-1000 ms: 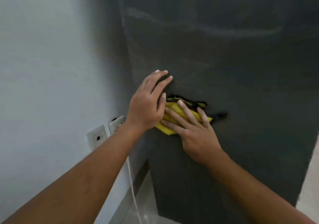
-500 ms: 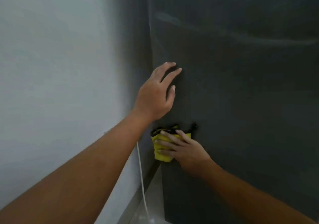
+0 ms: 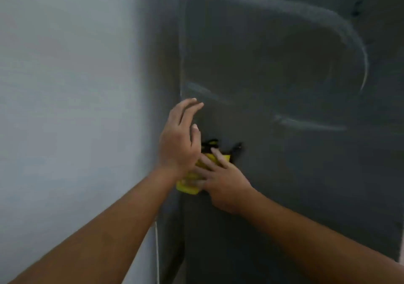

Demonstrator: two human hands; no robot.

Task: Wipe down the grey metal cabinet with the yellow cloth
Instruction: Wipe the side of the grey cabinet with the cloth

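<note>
The grey metal cabinet (image 3: 295, 87) fills the right side of the view, its flat side marked with pale curved wipe streaks. My right hand (image 3: 223, 183) presses the yellow cloth (image 3: 189, 184), which has a black edge, flat against the cabinet near its left edge. My left hand (image 3: 179, 143) is just above and partly in front of the cloth. Its fingers are spread and point up at the cabinet, and it holds nothing. Part of the cloth is hidden behind both hands.
A white wall (image 3: 65, 108) stands at the left, close to the cabinet's left edge. A thin white cable (image 3: 157, 253) hangs down in the narrow gap between wall and cabinet.
The right hand slid the cloth down and to the left along the cabinet, then kept it near the left edge. The left hand stayed above it, its fingers now lifted. The view has shifted upward.
</note>
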